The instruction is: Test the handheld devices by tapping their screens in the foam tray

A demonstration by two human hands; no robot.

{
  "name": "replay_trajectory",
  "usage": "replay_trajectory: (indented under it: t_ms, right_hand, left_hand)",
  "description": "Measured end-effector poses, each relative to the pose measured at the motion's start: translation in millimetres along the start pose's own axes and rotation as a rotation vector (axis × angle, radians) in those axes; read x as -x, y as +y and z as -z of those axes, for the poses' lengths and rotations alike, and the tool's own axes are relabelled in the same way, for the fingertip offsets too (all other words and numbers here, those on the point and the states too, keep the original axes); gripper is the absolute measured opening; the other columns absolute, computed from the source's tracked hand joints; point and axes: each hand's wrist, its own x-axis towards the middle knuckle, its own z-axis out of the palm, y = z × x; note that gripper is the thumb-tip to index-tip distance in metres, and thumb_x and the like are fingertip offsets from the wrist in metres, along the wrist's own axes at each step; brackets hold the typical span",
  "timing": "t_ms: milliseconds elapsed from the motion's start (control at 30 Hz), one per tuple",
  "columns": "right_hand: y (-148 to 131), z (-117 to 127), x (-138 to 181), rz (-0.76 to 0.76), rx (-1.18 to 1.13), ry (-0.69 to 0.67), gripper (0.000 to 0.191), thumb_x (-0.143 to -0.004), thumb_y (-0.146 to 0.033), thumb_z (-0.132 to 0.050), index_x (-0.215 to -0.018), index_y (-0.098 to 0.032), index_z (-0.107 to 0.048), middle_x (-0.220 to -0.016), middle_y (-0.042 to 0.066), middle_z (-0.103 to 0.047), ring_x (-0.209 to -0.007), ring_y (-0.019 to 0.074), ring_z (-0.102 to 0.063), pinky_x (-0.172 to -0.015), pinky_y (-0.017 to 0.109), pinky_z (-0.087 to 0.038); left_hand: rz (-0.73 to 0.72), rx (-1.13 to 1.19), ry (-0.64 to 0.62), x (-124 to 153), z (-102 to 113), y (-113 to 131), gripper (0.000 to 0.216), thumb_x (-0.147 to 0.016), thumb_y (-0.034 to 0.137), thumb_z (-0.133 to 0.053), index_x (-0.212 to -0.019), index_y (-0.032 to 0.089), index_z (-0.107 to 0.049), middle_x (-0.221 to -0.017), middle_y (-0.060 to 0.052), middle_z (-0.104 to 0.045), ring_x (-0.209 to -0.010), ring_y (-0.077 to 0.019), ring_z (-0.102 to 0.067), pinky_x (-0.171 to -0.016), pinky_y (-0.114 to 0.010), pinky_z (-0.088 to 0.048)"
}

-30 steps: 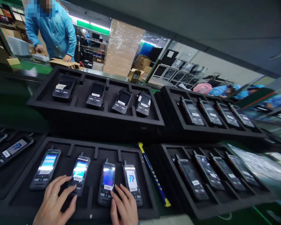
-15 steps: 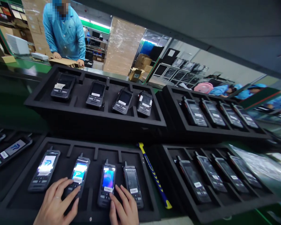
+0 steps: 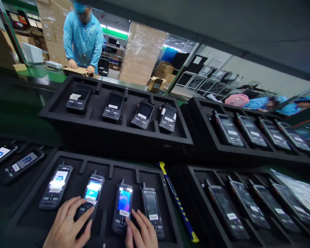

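Four-slot wording aside, a black foam tray [image 3: 107, 167] in front of me holds several handheld radios with screens. My left hand [image 3: 68, 222] is open, its fingers spread over the keypad of a radio with a lit blue-and-white screen [image 3: 93, 189]. My right hand [image 3: 142, 229] is open too, fingertips at the lower part of a radio with a blue-purple screen [image 3: 124, 201]. Left of them lies a radio showing a white screen with a blue logo [image 3: 57, 182]. The rightmost radio [image 3: 152, 206] has a dark screen; my right fingers partly cover its lower side.
A blue-and-yellow handle-like tool [image 3: 177, 199] lies between the trays. More foam trays with dark radios stand behind [image 3: 113, 106] and at right [image 3: 227, 210]. Two lit radios [image 3: 27, 160] lie at left. Across the bench, a person in blue [image 3: 84, 41] handles cardboard.
The whole view has shifted, so the trays and hands appear slightly further right. Both hands stay at the same radios, and the screens look the same.
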Motion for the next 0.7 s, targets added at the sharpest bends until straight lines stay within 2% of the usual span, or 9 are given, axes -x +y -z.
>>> replay_trajectory:
  t_ms: [167, 300, 433, 500, 700]
  right_hand:
    - [-0.3, -0.4, -2.4, -0.010, 0.005, -0.004, 0.022, -0.078, -0.015, -0.057, -0.090, -0.025, -0.073, -0.093, 0.004, -0.076, -0.083, 0.0237, -0.074, -0.062, 0.032, -0.064]
    - [-0.5, 0.2, -4.8, -0.002, 0.003, 0.012, 0.022, -0.078, -0.014, -0.057, -0.089, -0.025, -0.072, -0.092, 0.004, -0.076, -0.082, 0.0237, -0.074, -0.061, 0.033, -0.063]
    - [-0.8, -0.3, -5.0, -0.008, -0.006, 0.033, 0.021, -0.078, -0.014, -0.056, -0.087, -0.024, -0.072, -0.089, 0.004, -0.076, -0.080, 0.0236, -0.074, -0.059, 0.032, -0.063]
    - [-0.7, -1.0, -4.1, -0.011, -0.003, 0.024, 0.020, -0.078, -0.015, -0.057, -0.088, -0.024, -0.072, -0.090, 0.004, -0.076, -0.081, 0.0240, -0.074, -0.060, 0.033, -0.063]
    - [-0.6, -1.0, -2.5, -0.017, -0.004, 0.004, 0.021, -0.078, -0.015, -0.057, -0.090, -0.024, -0.072, -0.092, 0.005, -0.076, -0.083, 0.0237, -0.073, -0.062, 0.033, -0.063]
  left_hand:
    - [-0.019, -0.021, 0.009, -5.4, 4.2, -1.0, 0.030, -0.082, 0.027, -0.059, -0.110, 0.032, -0.069, -0.113, -0.009, -0.062, -0.105, -0.0275, -0.059, -0.079, -0.042, -0.060]
    - [-0.094, -0.065, 0.046, -7.0, 3.7, -4.5, 0.032, -0.079, 0.031, -0.062, -0.110, 0.032, -0.069, -0.111, -0.008, -0.063, -0.102, -0.0258, -0.061, -0.074, -0.037, -0.061]
    - [-0.017, -0.025, 0.052, -3.4, 1.0, -2.2, 0.022, -0.081, 0.027, -0.060, -0.099, 0.029, -0.072, -0.111, -0.009, -0.063, -0.104, -0.0268, -0.060, -0.080, -0.040, -0.059]
    - [0.015, -0.012, 0.032, -2.9, 1.3, 0.5, 0.023, -0.082, 0.027, -0.059, -0.101, 0.029, -0.072, -0.112, -0.009, -0.062, -0.105, -0.0278, -0.059, -0.081, -0.043, -0.059]
    - [-0.013, 0.004, 0.015, -9.2, 5.8, 4.3, 0.028, -0.082, 0.025, -0.058, -0.106, 0.031, -0.070, -0.114, -0.010, -0.060, -0.107, -0.0289, -0.058, -0.078, -0.044, -0.061]
